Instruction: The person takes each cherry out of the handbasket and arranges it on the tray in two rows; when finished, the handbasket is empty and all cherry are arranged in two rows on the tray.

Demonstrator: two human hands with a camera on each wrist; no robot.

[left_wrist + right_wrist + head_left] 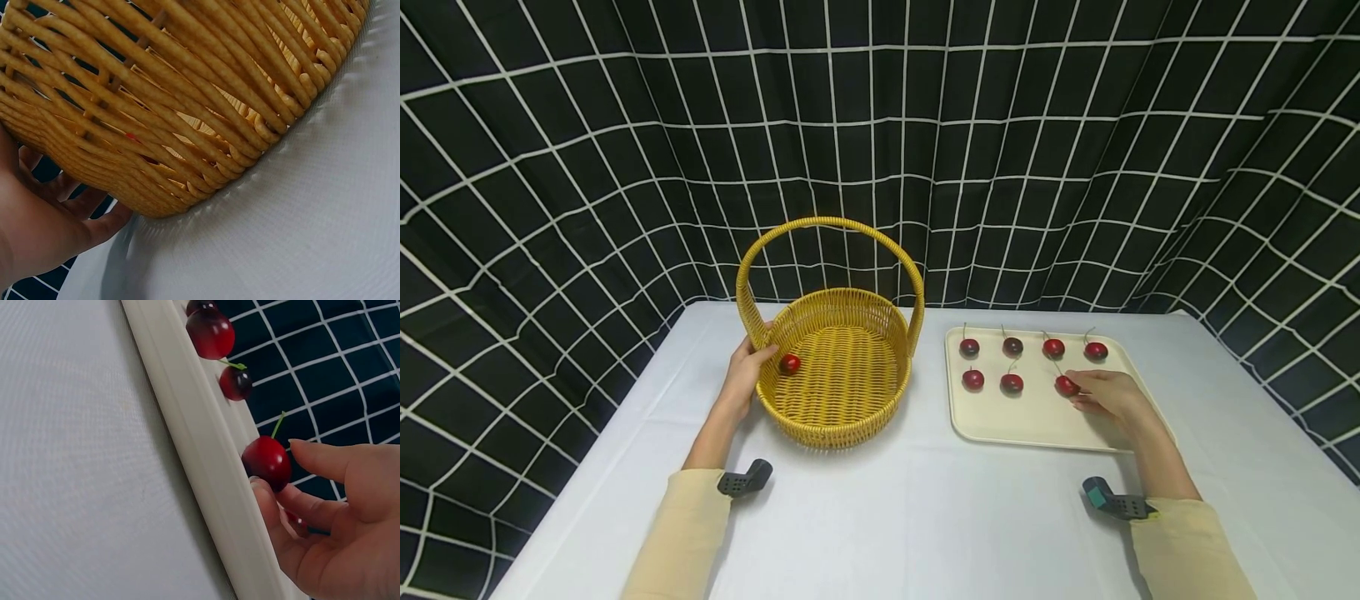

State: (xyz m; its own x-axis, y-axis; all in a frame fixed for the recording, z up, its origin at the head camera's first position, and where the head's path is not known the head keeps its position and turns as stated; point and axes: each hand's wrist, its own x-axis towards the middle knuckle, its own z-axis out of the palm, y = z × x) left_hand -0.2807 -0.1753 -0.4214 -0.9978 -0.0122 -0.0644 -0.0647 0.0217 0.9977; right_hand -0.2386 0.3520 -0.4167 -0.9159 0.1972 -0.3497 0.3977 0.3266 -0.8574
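Observation:
My left hand point(745, 375) grips the left side of a yellow wicker basket point(838, 435), near the foot of its tall arched handle point(831, 222). One red cherry point(789, 364) lies inside, by the left wall. Over the right part of a cream tray point(1022, 429), my right hand point(1111, 395) holds a dark red cherry point(267, 461) between thumb and fingers. Its thin green stem point(279, 425) points up in the right wrist view. The left wrist view shows the fingers point(103, 222) against the basket's outer weave, some of them hidden behind it.
Several other cherries with stems stand on the tray in two rows, among them a cherry point(973, 380) at the front left and a cherry point(1096, 351) at the back right. A white cloth point(917, 517) covers the table. Behind hangs a black curtain point(880, 150) with white grid lines.

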